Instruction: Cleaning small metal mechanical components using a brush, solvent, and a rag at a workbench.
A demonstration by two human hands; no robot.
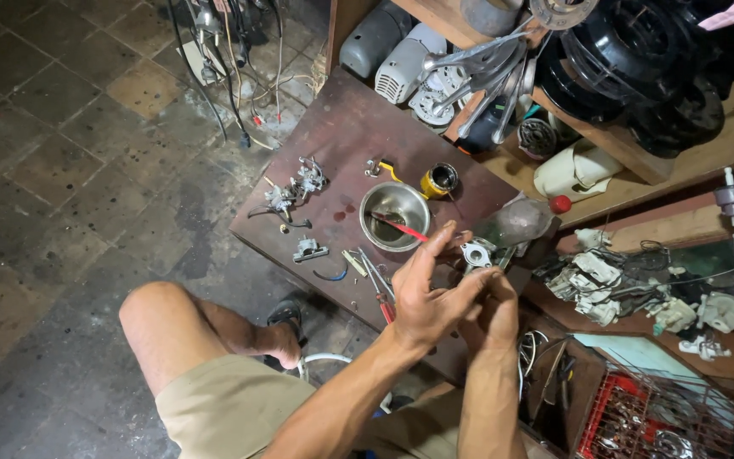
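While small dismantled metal parts point(297, 194) lie scattered on the brown desk point(341, 127) by a steel bowl point(394, 204), the left hand point(431, 293) and right hand point(494, 306) together clasp a small white-metal fitting point(476, 253) over its right edge, reassembly seemingly unfinished.

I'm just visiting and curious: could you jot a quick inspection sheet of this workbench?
Surface: stained dark wooden table.
Job's things: small grey metal part between both hands.
Clutter: steel bowl with a red-handled tool, yellow cup, loose metal pieces, pliers.
Fingers: left hand and right hand meet at the part; grip partly hidden.
Cables: tangled wires on the floor.
Surroundings: tiled floor, shelves of motor housings, red basket.
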